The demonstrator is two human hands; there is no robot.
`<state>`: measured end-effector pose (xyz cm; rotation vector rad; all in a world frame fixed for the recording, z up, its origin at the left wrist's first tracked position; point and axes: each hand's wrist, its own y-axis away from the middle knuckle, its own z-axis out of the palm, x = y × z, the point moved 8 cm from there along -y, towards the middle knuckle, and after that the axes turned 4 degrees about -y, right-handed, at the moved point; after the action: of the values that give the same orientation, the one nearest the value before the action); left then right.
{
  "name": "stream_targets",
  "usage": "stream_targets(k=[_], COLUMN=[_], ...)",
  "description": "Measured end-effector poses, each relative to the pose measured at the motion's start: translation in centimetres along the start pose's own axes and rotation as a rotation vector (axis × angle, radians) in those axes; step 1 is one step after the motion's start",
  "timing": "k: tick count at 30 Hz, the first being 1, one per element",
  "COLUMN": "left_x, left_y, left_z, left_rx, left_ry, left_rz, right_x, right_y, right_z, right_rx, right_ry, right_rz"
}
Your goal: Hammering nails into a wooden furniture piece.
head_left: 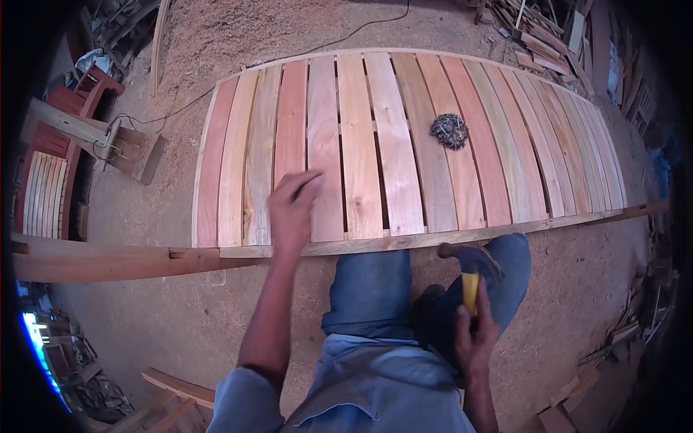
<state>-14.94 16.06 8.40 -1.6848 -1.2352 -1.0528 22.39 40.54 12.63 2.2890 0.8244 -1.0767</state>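
Observation:
A hammer (471, 287) with a dark head and a yellow handle is held in my right hand (477, 339), over my right thigh and just below the near rail. My left hand (292, 209) is over the left part of a slatted wooden panel (361, 159), its fingers drawn together and slightly blurred. Whether a small thing sits between those fingertips I cannot make out. On the slats right of the middle lies a heap of dark nails (449, 131). The slats vary from pinkish to yellowish, with narrow dark gaps between several of them.
A long wooden beam (115, 261) runs out left from the panel's near edge. Beyond the panel, wood shavings (238, 29) and a black cord (361, 27) lie on the floor. Reddish wooden furniture (50, 169) stands at the left; scrap boards (538, 47) pile up far right.

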Motion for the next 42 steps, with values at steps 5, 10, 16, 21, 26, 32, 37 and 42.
stream_targets(k=[5, 10, 16, 21, 26, 32, 37, 42], left_x=[-4.1, -2.1, -3.0, -3.4, -4.1, -4.2, -4.5, -3.6], left_y=[8.5, 10.6, 11.0, 11.0, 10.8, 11.2, 11.4, 11.2], left_z=[-5.5, -2.9, -1.2, -1.0, -0.9, -1.0, -1.0, -1.1], left_rx=[0.074, 0.115, 0.129, 0.154, 0.154, 0.157, 0.155, 0.169], left_ry=[0.0, -0.193, -0.404, -0.374, -0.375, -0.335, -0.359, -0.371], left_rz=[-0.165, 0.097, 0.05, 0.088, 0.072, 0.089, 0.075, 0.082], right_x=[-4.8, -8.5, -12.8, -16.3, -13.6, -15.8, -13.3, -13.3], right_y=[-1.6, -1.8, -2.3, -1.2, -2.1, -0.6, -0.8, 0.4], right_z=[7.1, 11.7, 13.7, 13.3, 16.1, 14.5, 16.0, 15.6], right_rx=[-0.161, -0.214, -0.354, -0.243, -0.462, -0.249, -0.384, -0.26], right_ry=[-0.033, 0.04, 0.095, 0.06, 0.322, 0.055, 0.205, 0.174], right_rz=[-0.15, -0.408, -0.428, -0.723, -0.495, -0.668, -0.457, -0.579])
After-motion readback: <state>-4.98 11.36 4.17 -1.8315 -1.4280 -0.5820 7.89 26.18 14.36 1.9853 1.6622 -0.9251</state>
